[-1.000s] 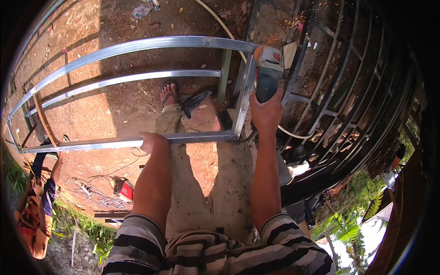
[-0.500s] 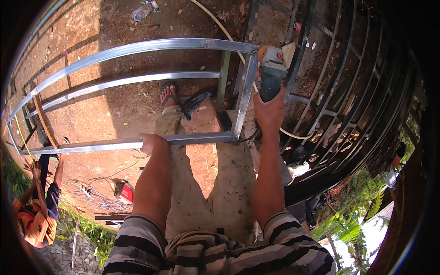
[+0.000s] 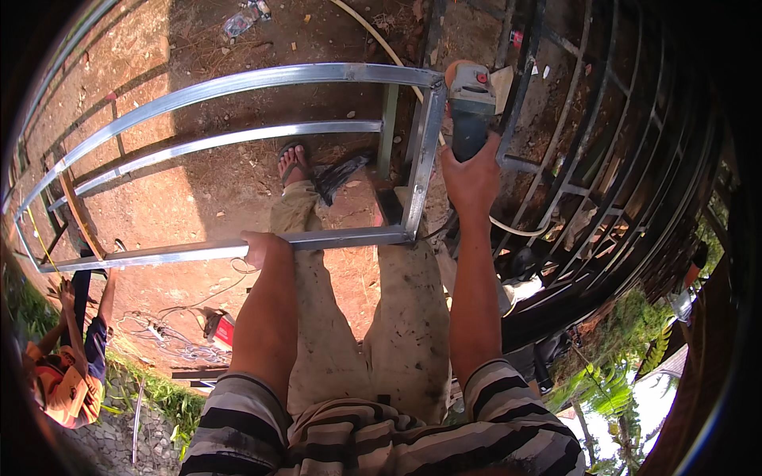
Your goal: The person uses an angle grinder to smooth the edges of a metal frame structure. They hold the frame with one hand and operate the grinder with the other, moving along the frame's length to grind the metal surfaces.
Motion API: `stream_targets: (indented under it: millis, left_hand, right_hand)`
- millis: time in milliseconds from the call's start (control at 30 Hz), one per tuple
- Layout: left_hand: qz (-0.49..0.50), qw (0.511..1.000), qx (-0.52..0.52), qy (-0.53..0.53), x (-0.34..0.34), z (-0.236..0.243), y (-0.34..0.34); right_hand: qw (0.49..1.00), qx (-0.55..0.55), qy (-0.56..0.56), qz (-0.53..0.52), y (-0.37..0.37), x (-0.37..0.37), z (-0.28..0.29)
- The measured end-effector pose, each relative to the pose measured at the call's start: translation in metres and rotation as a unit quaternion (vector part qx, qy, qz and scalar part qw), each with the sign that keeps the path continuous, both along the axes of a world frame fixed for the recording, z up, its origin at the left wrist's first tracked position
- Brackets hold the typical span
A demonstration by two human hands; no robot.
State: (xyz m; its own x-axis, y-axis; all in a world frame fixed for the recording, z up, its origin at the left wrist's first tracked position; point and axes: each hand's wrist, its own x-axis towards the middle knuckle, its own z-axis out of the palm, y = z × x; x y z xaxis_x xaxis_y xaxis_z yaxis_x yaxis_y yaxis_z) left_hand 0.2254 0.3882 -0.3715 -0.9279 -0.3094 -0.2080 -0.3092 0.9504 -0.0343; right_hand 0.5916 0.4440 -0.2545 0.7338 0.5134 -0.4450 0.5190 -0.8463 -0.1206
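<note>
A long rectangular frame of silvery square metal tube (image 3: 238, 82) stretches from the far left to just in front of me. My left hand (image 3: 264, 248) is closed round its near rail. In my right hand (image 3: 471, 176) is an angle grinder (image 3: 471, 107), gripped by its dark body. The grinder's grey head, with an orange-brown disc at its left side, is by the frame's far right corner; whether the disc touches the metal I cannot tell. Another silvery tube (image 3: 238, 139) lies inside the frame's outline, lower down, meeting a greenish upright (image 3: 388, 131).
Dark metal grating (image 3: 571, 190) fills the right side. A pale hose (image 3: 373, 33) runs behind the grinder. Left, a person in orange (image 3: 67, 389) holds a yellow tape measure (image 3: 40, 234) along the frame. A red machine (image 3: 223, 329) and tangled cables (image 3: 163, 333) lie on the dirt.
The grinder and my right hand have shifted slightly up, the grinder staying at the frame's far right corner. My left hand keeps its hold on the near rail.
</note>
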Motion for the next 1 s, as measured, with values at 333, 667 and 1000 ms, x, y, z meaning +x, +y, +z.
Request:
stream_targets:
  millis: [333,667,1000]
  left_hand:
    - [-0.024,0.999,-0.026,0.01,-0.002,-0.006,-0.005]
    - [-0.016,0.999,-0.028,0.021,-0.004,-0.008,-0.004]
    - [-0.04,0.998,-0.031,-0.021,-0.006,-0.002,-0.006]
  right_hand:
    - [0.999,0.016,0.034,-0.023,-0.02,0.01,-0.005]
    - [0.996,0.065,0.049,-0.025,-0.013,0.016,-0.01]
    - [0.996,0.064,0.064,-0.026,-0.007,0.019,-0.009]
